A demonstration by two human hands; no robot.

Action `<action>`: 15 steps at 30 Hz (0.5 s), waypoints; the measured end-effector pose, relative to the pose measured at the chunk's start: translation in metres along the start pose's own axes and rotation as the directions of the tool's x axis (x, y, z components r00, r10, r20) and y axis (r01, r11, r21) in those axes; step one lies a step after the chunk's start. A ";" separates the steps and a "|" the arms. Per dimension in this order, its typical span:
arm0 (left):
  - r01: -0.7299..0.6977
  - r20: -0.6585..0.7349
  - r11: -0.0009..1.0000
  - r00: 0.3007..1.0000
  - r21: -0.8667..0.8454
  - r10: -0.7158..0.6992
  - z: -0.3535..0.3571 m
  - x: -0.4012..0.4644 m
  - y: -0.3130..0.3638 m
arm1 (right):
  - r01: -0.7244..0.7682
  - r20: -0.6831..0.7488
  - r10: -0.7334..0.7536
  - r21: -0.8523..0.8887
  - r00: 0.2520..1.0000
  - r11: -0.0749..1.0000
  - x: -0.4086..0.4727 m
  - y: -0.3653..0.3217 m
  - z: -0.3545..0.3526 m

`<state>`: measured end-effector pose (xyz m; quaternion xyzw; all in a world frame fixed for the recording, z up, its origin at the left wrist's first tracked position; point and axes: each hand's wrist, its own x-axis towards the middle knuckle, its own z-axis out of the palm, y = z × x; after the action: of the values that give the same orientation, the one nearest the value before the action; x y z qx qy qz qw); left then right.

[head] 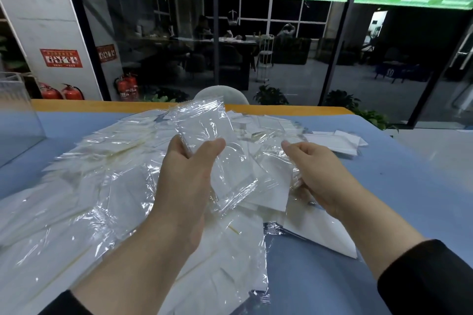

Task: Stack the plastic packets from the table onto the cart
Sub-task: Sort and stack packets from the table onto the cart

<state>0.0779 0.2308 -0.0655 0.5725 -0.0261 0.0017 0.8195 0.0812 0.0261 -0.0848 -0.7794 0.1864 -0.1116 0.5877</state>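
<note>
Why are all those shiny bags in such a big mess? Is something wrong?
Nothing looks broken or spilled. The plastic packets just lie in a loose, overlapping heap on the blue table, pointing every way, not stacked. The left hand holds one packet up; the right hand grips more.

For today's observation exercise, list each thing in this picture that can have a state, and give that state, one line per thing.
left hand: raised, grips a bunch of packets.
right hand: fingers curled round packets at the pile's right side.
held packets: lifted above the pile, tilted.
packet pile: loose and unstacked on the table.
table: blue top, carries the pile.
fire extinguishers: upright on the floor.
</note>
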 end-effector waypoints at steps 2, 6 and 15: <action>0.001 -0.006 1.000 1.000 0.008 -0.001 0.000 0.000 0.000 | -0.001 0.004 0.001 -0.031 1.000 1.000 -0.002 -0.001 0.003; -0.010 -0.009 1.000 1.000 0.014 0.010 -0.001 0.000 0.000 | -0.001 0.000 0.001 -0.017 1.000 1.000 -0.004 -0.002 0.004; -0.024 -0.002 1.000 1.000 0.014 0.024 -0.002 0.000 0.002 | 0.180 -0.242 -0.159 0.063 0.957 0.982 -0.006 -0.017 -0.014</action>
<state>0.0777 0.2329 -0.0643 0.5780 -0.0323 0.0125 0.8153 0.0730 0.0205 -0.0644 -0.7481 0.1825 -0.2612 0.5821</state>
